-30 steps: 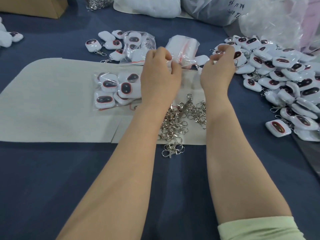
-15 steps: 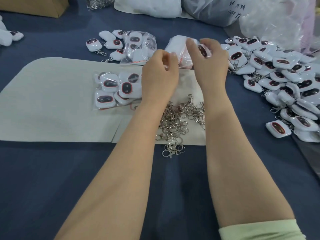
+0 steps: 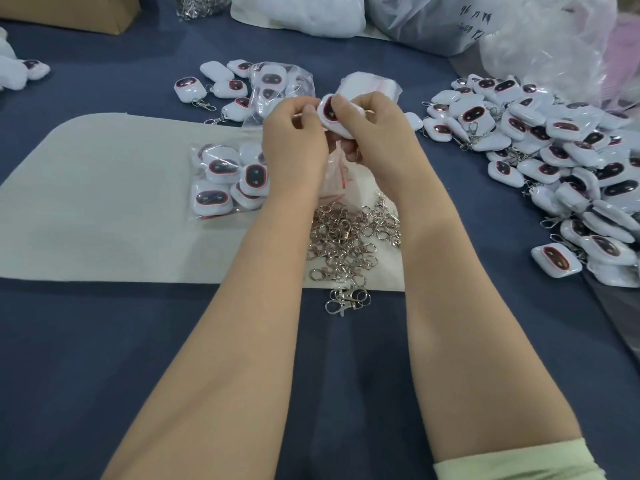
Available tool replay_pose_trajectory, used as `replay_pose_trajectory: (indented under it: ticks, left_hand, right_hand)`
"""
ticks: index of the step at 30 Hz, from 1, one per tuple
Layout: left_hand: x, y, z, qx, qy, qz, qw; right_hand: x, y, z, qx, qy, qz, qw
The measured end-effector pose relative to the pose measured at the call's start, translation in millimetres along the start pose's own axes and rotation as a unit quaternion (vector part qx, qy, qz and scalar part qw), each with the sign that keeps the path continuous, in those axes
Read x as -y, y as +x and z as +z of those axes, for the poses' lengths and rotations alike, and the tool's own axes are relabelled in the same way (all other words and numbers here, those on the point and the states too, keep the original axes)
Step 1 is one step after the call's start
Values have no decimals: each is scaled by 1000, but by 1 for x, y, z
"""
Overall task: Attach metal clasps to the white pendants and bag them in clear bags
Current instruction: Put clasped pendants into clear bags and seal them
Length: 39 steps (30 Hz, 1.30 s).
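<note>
My right hand (image 3: 372,140) pinches a white pendant (image 3: 329,114) with a dark oval face, raised over the beige mat (image 3: 104,202). My left hand (image 3: 294,143) is right beside it, fingers curled on a clear bag (image 3: 334,174) with a red strip that hangs down between both hands. A heap of metal clasps (image 3: 349,244) lies on the mat under my wrists. A filled clear bag of pendants (image 3: 228,181) lies left of my left hand. A large pile of loose white pendants (image 3: 554,161) spreads at the right.
Another clear bag with pendants (image 3: 277,88) and a few clasped pendants (image 3: 188,90) lie behind the mat. A stack of clear bags (image 3: 374,88) sits behind my hands. Big plastic sacks (image 3: 433,22) and a cardboard box (image 3: 69,8) line the far edge of the blue table (image 3: 173,358).
My right hand went from the pendant pile at the right to the middle, carrying one pendant, and now meets my left hand at the clear bag.
</note>
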<state>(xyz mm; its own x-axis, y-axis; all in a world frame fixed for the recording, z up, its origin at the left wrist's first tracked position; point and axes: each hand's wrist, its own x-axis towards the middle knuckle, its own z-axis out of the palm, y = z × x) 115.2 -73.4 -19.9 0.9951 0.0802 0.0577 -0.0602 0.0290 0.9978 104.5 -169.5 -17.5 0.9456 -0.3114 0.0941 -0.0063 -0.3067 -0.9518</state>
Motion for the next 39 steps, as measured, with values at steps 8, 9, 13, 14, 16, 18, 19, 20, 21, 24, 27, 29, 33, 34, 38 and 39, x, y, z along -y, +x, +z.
replay_pose_trajectory:
  ticks: [8,9,13,14,16,18,19,20,21,24,27,29,33,34,38,39]
  left_hand:
    - [-1,1,-3,-33,-42,-2,999]
    - [-1,1,-2,-29,-48,-7,998]
    - [-1,1,1,-21,-52,-9,998]
    - [-1,0,1,-20,-51,-5,998]
    - [-1,-1,2,-14,-47,4,999]
    - [0,-2,2,-8,-37,13,999]
    - [0,-2,2,-8,-32,16,999]
    - [0,-2,1,-8,-29,17,999]
    - [0,-1,1,-11,-26,17,999]
    - [0,0,0,-24,-19,15,999]
    - [2,0,1,-30,-15,18,999]
    - [2,0,1,-30,-12,22,999]
    - [3,3,1,-39,-23,15,999]
    - [3,4,0,-43,-22,15,999]
    - [3,4,0,-44,-15,18,999]
    - [3,3,0,-41,-13,19,999]
  right_hand:
    - [-1,-3,-2,126,144,-4,982]
    - [-2,-3,-2,114,142,-7,983]
    - [-5,-3,-4,94,167,-26,981]
    - [-6,-3,-3,90,174,-30,980]
    - [-8,-3,-2,76,174,-31,981]
    - [-10,-3,-1,73,169,-24,983]
    - [-10,-2,-1,81,171,-19,982]
    - [-11,-2,-1,91,174,-14,980]
    - [-12,-2,-2,101,180,-10,978]
    - [-12,-2,-5,125,192,-8,973]
    - [-12,-3,-6,112,159,-19,981]
    - [-11,-3,-4,92,139,-24,986]
    - [-10,-3,0,104,151,-12,983]
    - [-11,-3,0,120,160,-7,980]
    - [-12,-3,0,133,148,-9,980]
    - [-12,-3,-1,128,138,-15,982]
